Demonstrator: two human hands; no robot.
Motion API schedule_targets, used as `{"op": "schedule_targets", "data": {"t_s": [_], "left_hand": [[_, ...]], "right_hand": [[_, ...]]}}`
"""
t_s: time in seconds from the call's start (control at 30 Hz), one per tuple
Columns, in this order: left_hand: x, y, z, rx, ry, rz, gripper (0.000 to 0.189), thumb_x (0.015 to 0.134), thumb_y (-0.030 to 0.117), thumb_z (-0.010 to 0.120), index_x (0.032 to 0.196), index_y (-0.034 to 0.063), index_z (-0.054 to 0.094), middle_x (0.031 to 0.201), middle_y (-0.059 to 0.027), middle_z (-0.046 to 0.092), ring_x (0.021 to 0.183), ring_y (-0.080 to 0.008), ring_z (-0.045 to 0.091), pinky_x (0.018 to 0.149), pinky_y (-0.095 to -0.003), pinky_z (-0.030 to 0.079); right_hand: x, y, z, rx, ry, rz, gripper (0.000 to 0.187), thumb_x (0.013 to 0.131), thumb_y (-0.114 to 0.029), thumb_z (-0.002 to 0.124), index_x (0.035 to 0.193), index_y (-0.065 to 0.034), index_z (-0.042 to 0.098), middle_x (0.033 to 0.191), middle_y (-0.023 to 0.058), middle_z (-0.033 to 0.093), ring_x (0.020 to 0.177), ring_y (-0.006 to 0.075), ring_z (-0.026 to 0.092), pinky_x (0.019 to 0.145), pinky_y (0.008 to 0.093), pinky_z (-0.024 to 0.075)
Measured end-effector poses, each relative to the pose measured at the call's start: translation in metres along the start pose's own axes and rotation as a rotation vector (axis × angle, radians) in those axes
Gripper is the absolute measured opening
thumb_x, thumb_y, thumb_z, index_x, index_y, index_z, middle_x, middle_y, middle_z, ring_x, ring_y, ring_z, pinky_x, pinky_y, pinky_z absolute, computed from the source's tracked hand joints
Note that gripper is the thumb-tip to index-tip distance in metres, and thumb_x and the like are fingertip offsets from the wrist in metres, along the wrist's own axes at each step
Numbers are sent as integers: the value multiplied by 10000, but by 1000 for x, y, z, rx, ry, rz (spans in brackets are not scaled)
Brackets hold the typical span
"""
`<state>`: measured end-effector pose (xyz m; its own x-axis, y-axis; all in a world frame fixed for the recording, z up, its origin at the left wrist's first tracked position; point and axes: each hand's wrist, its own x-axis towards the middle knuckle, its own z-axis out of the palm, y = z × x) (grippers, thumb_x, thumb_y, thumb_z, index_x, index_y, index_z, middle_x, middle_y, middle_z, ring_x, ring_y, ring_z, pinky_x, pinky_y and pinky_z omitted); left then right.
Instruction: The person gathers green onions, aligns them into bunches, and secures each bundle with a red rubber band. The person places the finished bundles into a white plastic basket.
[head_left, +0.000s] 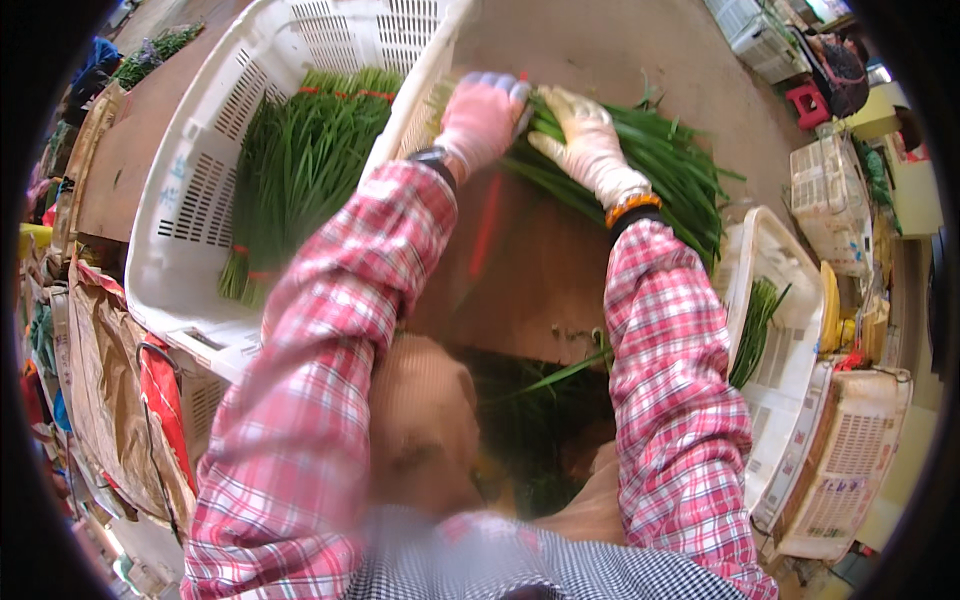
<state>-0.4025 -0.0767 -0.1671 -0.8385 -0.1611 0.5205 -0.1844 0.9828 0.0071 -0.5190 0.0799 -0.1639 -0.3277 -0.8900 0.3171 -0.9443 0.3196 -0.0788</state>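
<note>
On the brown board (555, 277) before me lies a loose heap of long green leaves, like Chinese chives (667, 165). My right hand (581, 135), in a pale glove, rests on the heap's left end with its fingers around some stalks. Close beside it on the left is my left hand (484, 116), in a pink glove with greyish fingertips; its fingers are curled and blurred, and what they hold is hidden. A blurred red strip (486, 225) shows below the hands. The white plastic crate (180, 172) on the left holds bundles of green leaves (307, 142) tied with red bands.
At the right stands a white crate (795, 300) with some green leaves (756, 330); a dirty white basket (840, 472) stands beside it. Further back are a red stool (808, 105) and another crate (829, 202). Green leaves (532, 420) lie below the board's near edge.
</note>
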Motion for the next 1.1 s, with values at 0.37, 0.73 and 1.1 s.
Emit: {"op": "schedule_targets", "data": {"t_s": [0.37,0.73,1.1], "left_hand": [[-4,14,-78,-149,-9,68,236,856,277,613,1001,91,608,972,-135,638,965,-332,595,882,-423,453],[-93,45,-208,-126,-633,367,361,883,206,625,1210,75,548,979,-190,672,941,-397,636,787,-475,521],[-154,182,-259,90,-1205,530,191,801,204,650,918,74,727,853,-124,715,767,-275,697,717,-365,549]], "right_hand": [[-168,-98,-138,581,-379,-174,344,855,-236,680,1154,-67,653,1069,157,677,995,351,635,879,416,512],[-337,-138,-31,12,-1405,165,205,792,-188,653,932,-83,759,957,154,726,921,307,703,778,401,554],[-410,-160,73,33,-684,914,315,806,-289,621,1061,-126,709,1138,175,666,1008,320,662,839,457,523]]}}
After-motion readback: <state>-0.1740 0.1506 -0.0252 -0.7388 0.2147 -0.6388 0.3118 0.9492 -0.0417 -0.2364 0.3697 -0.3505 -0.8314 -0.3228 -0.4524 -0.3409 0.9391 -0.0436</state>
